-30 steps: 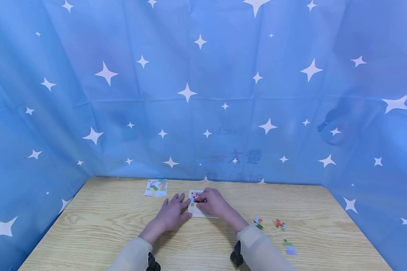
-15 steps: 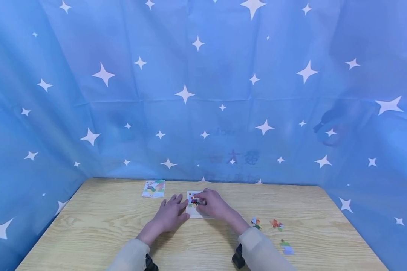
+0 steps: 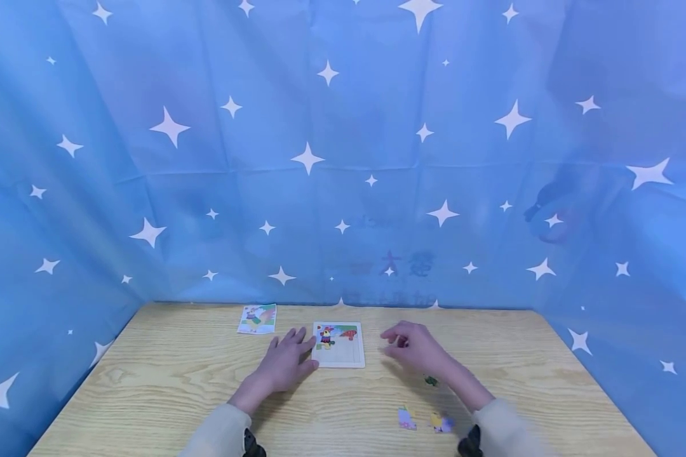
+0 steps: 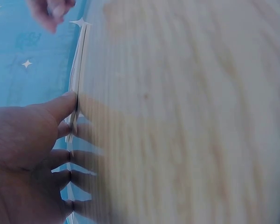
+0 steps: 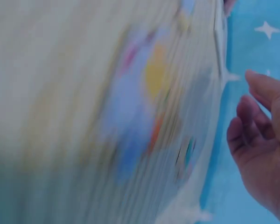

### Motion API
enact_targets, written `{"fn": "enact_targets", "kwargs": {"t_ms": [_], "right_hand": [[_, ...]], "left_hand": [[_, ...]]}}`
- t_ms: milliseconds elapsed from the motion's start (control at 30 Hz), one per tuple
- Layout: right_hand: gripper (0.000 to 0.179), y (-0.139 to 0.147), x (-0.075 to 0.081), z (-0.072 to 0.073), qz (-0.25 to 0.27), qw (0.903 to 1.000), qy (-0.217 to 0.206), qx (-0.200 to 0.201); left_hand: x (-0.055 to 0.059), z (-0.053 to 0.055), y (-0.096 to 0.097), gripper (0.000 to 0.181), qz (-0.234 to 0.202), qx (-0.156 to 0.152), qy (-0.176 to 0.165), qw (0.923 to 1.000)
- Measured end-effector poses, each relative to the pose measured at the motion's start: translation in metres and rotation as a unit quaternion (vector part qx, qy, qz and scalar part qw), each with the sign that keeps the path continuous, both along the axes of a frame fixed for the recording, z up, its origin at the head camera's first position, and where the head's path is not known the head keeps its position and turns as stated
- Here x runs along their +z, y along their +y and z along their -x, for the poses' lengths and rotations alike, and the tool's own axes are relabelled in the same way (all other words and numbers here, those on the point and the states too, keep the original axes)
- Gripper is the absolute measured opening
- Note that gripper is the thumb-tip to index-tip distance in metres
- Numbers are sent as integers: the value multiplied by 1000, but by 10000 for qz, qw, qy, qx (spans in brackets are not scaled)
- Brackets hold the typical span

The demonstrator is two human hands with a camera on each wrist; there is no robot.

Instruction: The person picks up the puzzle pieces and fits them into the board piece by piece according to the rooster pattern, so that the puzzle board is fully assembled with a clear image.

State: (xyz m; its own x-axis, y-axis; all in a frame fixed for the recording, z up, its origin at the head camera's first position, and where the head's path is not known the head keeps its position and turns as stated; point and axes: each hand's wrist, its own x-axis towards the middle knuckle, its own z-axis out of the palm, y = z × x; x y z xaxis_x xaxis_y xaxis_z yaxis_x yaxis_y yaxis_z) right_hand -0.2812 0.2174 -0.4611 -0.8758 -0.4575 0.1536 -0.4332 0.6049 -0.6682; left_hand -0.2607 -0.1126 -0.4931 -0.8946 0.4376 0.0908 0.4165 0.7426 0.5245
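A white-framed jigsaw puzzle board (image 3: 340,359) lies on the table, with coloured pieces along its top and left parts; its lower right part is bare. My left hand (image 3: 286,364) rests at the board's left edge, fingers spread. In the left wrist view, the left thumb (image 4: 63,106) touches the edge of the board (image 4: 79,60). My right hand (image 3: 418,349) hovers to the right of the board, fingers loosely bent, nothing visible in them. Below it lie loose puzzle pieces (image 3: 407,417), among them a yellow-and-purple piece (image 3: 441,423) and a dark green piece (image 3: 431,381).
A small picture card (image 3: 257,319) lies to the left, beyond the left hand. The wooden table (image 3: 166,381) ends at a blue curtain (image 3: 297,190) with white stars. My right forearm covers part of the table; blurred pieces (image 5: 130,93) appear in the right wrist view.
My right hand has left the board and moved right, uncovering a red piece at its upper right. Two loose pieces come into sight as the right sleeve shifts. The left hand stays put.
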Motion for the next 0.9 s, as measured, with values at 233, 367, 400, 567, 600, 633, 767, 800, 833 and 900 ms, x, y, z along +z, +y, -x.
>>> {"fn": "enact_targets", "kwargs": {"t_ms": [233, 367, 400, 567, 600, 633, 767, 800, 833, 900], "right_hand": [[29, 61, 7, -15, -31, 9988, -427, -256], [28, 83, 11, -20, -52, 9978, -486, -446], [29, 86, 10, -21, -74, 9977, -518, -428], [32, 92, 8, -26, -223, 9957, -887, -135], [33, 92, 7, -26, -237, 9951, -952, -100], [33, 92, 6, -26, -235, 9944, -1026, -74], [36, 91, 4, -27, -251, 9929, -1163, 77], [38, 91, 4, -27, -260, 9926, -1178, 121], [40, 91, 3, -27, -259, 9922, -1210, 161], [43, 91, 3, -26, -222, 9916, -1247, 245]], "left_hand": [[-3, 1, 0, 55, -4, 19, 15, 10000], [-3, 1, 0, 56, 20, 2, 0, 10000], [-3, 1, 0, 56, 21, -2, 0, 10000], [-1, 0, -1, 57, 29, -30, 18, 10000], [-1, -1, -1, 57, 21, -31, 19, 10000], [-1, -1, -1, 57, 19, -33, 24, 10000], [1, -2, -1, 56, -13, -38, 0, 10000], [2, -3, -1, 57, -20, -53, 5, 10000], [3, -3, -1, 57, -14, -58, 11, 10000], [3, -3, 0, 57, -19, -71, 21, 10000]]}}
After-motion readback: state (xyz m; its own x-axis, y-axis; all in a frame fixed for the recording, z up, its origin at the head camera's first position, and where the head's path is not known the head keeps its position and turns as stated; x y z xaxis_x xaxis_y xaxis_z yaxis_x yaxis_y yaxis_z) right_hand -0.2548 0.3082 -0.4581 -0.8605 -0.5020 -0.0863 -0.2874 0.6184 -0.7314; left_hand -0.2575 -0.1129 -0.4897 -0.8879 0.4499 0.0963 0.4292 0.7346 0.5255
